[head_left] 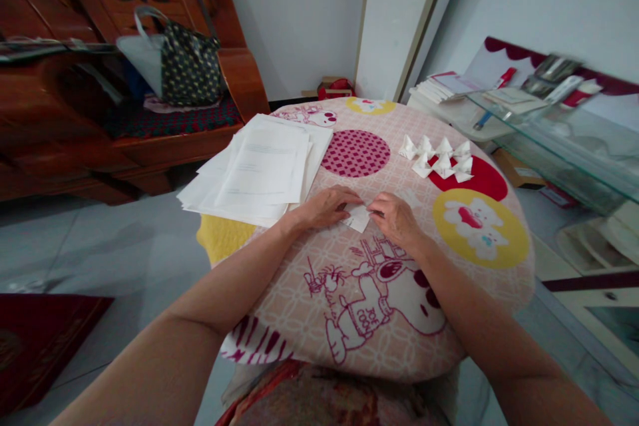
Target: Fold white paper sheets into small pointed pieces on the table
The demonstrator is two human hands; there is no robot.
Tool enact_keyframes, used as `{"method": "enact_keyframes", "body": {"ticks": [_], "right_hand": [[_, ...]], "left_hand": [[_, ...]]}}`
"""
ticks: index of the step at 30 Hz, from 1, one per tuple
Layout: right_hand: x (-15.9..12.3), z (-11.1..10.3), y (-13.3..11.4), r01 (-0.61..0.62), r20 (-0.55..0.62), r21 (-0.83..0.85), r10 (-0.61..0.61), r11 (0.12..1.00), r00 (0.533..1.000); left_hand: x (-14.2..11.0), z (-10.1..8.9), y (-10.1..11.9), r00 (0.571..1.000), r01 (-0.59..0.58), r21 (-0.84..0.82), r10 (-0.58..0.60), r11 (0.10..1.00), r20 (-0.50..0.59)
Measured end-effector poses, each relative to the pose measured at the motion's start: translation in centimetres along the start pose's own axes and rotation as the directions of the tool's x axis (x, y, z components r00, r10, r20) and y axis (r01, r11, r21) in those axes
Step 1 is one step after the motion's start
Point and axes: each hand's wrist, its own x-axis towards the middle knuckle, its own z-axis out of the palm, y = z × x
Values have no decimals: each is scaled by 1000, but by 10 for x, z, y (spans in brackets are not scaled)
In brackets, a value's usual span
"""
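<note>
A small folded piece of white paper (357, 218) lies low over the patterned tablecloth, between my two hands. The fingers of my left hand (330, 206) are closed on its left edge. On the opposite side, my right hand (395, 216) pinches the paper's right corner between thumb and fingers. Farther right on the table stand several small pointed folded-paper shapes (443, 165), set close together in rows. To the left of my hands lies a loose stack of white paper sheets (264, 170), some with faint print.
The round table has a cartoon-print tablecloth (309, 319). A glass-topped stand (559, 146) at the right holds papers, metal cups and a red marker. A wooden bench (244, 90) with a dotted bag (190, 66) is at the left. A red mat (44, 339) lies on the floor.
</note>
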Motion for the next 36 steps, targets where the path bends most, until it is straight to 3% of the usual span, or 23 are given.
{"method": "enact_keyframes", "body": {"ticks": [5,9,17,24,28,32,36], "right_hand": [[-2,-1,-6,119,-22,23,-118,993,993],[-5,0,-13,284,29,7,-284,959,958],[-8,-4,-5,388,108,-89,-379,917,919],[-9,-11,-5,418,179,-196,-387,887,905],[-10,-10,-12,426,202,-262,-382,866,902],[-10,-4,-9,382,140,-174,-361,908,922],[-8,3,-2,242,29,34,-243,970,970]], "left_hand": [[-1,0,2,999,-36,105,36,994,-4],[-4,0,13,999,31,191,-32,981,0],[-5,-2,24,984,172,261,-179,950,6],[-5,-2,20,976,212,222,-217,952,-4],[-6,-3,20,990,140,193,-137,971,-30],[-5,-3,22,999,-3,150,-3,989,43],[-5,-4,23,998,-30,101,24,994,58]]}}
